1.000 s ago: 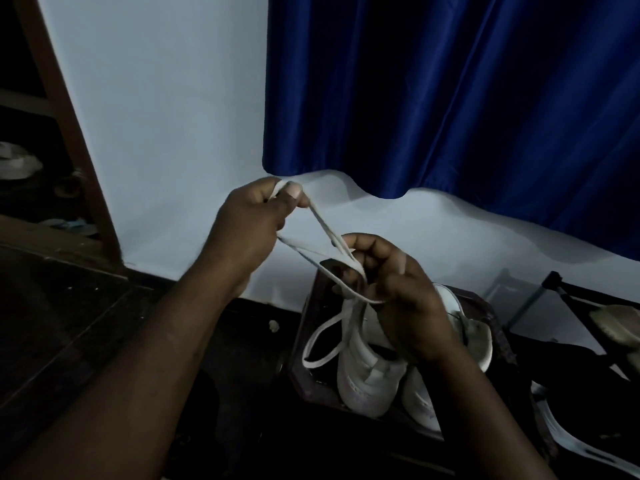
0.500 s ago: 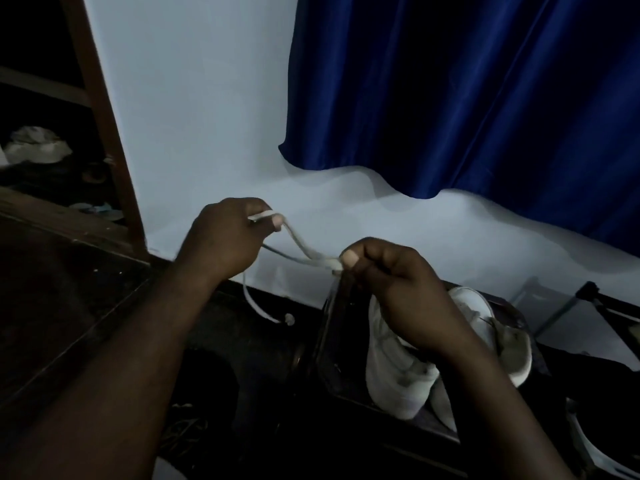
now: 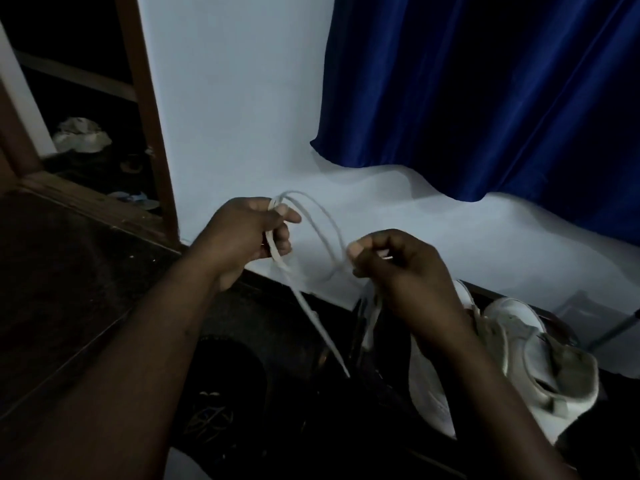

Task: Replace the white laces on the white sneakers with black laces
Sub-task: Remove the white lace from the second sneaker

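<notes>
A white lace (image 3: 320,230) loops in the air between my two hands, clear of the shoes. My left hand (image 3: 247,239) grips one part of it in curled fingers, and a loose end hangs down from that hand to about (image 3: 332,344). My right hand (image 3: 394,265) pinches the other part between thumb and fingers. Below my right wrist two white sneakers (image 3: 512,362) stand side by side on a dark stand, partly hidden by my right forearm. No black lace shows in this dim view.
A white wall (image 3: 235,116) rises straight ahead, with a blue curtain (image 3: 485,98) hanging at the upper right. A wooden frame (image 3: 145,109) with dark shelves and a pale bundle (image 3: 81,135) stands at the left. A dark floor lies below.
The lace has come free of the sneaker and now hangs only from my hands. My hands have drawn a little apart, and the view has shifted left.
</notes>
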### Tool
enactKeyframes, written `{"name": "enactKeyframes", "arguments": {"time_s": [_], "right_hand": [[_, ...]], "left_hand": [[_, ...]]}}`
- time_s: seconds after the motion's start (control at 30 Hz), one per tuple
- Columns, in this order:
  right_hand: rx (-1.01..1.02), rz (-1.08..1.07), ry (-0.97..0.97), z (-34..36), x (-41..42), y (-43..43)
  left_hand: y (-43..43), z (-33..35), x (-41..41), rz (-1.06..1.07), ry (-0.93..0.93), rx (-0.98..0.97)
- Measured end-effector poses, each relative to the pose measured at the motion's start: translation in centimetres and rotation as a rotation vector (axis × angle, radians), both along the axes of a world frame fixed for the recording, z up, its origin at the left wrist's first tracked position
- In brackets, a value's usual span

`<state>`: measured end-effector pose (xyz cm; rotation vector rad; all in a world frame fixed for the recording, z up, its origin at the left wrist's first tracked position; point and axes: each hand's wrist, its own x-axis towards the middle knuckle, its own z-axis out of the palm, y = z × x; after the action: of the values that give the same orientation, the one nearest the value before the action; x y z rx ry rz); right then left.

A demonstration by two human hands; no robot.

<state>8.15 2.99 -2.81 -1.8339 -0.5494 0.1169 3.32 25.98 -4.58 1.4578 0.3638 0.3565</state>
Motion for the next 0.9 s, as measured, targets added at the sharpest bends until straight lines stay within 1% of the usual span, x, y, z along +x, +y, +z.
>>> {"name": "enactKeyframes", "arguments": {"time_s": [0.03, 0.07, 0.13, 0.2, 0.27, 0.37, 0.53, 0.63, 0.77, 0.83, 0.9], "right_hand": [[-0.079, -0.038, -0.045, -0.3, -0.3, 0.5], [-0.116, -0.055, -0.072, -0.7, -0.5, 0.9], [-0.127, -0.039, -0.118, -1.3, -0.6, 1.8], [-0.138, 0.031, -0.149, -1.7, -0.6, 2.5], [-0.123, 0.138, -0.106, -2.2, -0.4, 3.3], [-0.054, 0.229, -0.009, -3.1, -0.5, 4.3], [0.067, 0.272, 0.025, -4.4, -0.5, 5.6], [0.124, 0.332, 0.041, -5.1, -0.5, 6.2], [0.253, 0.393, 0.116, -5.7, -0.5, 7.2], [0.306, 0.404, 0.176, -6.0, -0.3, 7.3], [0.393, 0.449, 0.294, -6.4, -0.2, 7.4]], "left_hand": [[0.0, 0.2, -0.2, -0.018, -0.017, -0.012], [0.0, 0.4, -0.4, -0.038, -0.019, 0.006], [-0.2, 0.7, -0.7, -0.093, -0.013, 0.079], [-0.4, 1.1, -1.1, -0.171, -0.013, 0.161], [-0.6, 1.5, -1.4, -0.263, -0.017, 0.238], [-0.9, 1.6, -1.8, -0.35, -0.008, 0.292], [-0.3, 1.2, -1.7, -0.281, 0.0, 0.313], [0.3, 0.6, -1.6, -0.296, -0.017, 0.286], [0.4, 0.3, -1.7, -0.309, -0.013, 0.252], [0.6, 0.2, -1.7, -0.31, 0.0, 0.255], [0.6, 0.0, -1.7, -0.302, -0.002, 0.244]]}}
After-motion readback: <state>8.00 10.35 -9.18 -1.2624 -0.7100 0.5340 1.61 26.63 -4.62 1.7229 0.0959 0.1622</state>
